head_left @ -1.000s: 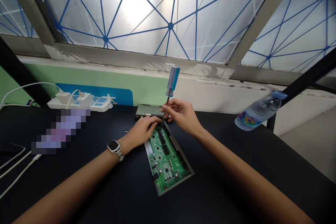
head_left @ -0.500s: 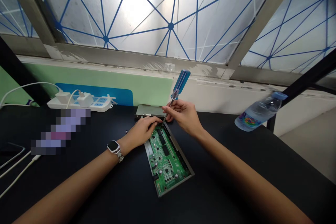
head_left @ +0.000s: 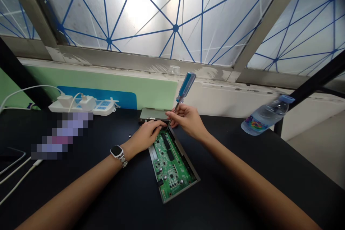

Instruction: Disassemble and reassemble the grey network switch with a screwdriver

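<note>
A green circuit board [head_left: 172, 172] lies in a shallow metal tray [head_left: 185, 189] on the black table, tilted in front of me. My left hand [head_left: 147, 134], wearing a watch, is closed at the far left corner of the board, steadying it. Some of its fingertips are hidden. A screwdriver [head_left: 186, 85] with a blue, clear handle leans to the upper right. The fingers of my right hand [head_left: 188, 118] are pinched around its metal shaft. Its tip reaches down to the far end of the board, close to my left fingertips.
Behind my hands sits a flat metal cover [head_left: 152, 113]. A white power strip [head_left: 107, 107] with plugs and cables lies at the back left, with a phone [head_left: 12, 158] nearer. A water bottle [head_left: 265, 116] leans at the right. Near my left wrist is a small shiny piece [head_left: 130, 136].
Both hands stay in nearly the same place. The screwdriver's handle has turned slightly about its own axis, its tip still at the board's far end.
</note>
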Motion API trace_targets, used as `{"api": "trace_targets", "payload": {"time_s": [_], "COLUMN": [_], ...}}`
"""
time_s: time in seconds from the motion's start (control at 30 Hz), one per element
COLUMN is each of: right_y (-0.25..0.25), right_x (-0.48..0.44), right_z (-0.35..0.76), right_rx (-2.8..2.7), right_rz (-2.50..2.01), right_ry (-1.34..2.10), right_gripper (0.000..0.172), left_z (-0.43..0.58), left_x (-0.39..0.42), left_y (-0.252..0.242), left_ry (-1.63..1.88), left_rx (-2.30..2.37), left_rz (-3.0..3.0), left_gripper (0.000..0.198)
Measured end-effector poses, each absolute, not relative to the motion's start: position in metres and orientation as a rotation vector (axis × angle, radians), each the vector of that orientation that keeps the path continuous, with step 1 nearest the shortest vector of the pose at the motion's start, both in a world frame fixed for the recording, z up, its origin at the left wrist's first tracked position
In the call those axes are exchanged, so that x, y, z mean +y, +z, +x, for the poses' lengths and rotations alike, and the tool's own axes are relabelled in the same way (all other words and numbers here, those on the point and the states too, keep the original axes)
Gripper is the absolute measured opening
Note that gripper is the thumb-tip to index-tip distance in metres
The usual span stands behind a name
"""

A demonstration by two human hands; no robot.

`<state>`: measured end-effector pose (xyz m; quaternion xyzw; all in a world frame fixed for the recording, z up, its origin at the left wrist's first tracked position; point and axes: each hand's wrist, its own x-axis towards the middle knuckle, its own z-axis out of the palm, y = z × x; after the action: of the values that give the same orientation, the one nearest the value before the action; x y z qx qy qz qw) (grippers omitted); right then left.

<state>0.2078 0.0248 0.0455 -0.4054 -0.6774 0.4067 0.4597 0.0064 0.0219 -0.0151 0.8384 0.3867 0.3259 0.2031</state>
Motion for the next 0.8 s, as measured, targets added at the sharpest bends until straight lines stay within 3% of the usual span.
{"api": "trace_targets", "payload": {"time_s": [0.33, 0.63, 0.8], "right_y": [0.051, 0.046, 0.049], "right_x": [0.016, 0.014, 0.014], "right_z": [0.218, 0.217, 0.218], "right_rx": [-2.017, -2.116, -2.043], "right_rz": [-1.021, -0.991, -0.950], "right_ry": [0.907, 0.789, 0.809], "right_gripper": [0.036, 0.005, 0.008], "left_z": [0.006, 0.006, 0.008], "left_x": [0.020, 0.020, 0.015], "left_y": [-0.016, -0.018, -0.013], "left_ry": [0.888, 0.901, 0.949], "left_rx": [1.099, 1.066, 1.075], "left_rz": [2.329, 2.384, 2.421], "left_gripper": [0.029, 0.030, 0.028]}}
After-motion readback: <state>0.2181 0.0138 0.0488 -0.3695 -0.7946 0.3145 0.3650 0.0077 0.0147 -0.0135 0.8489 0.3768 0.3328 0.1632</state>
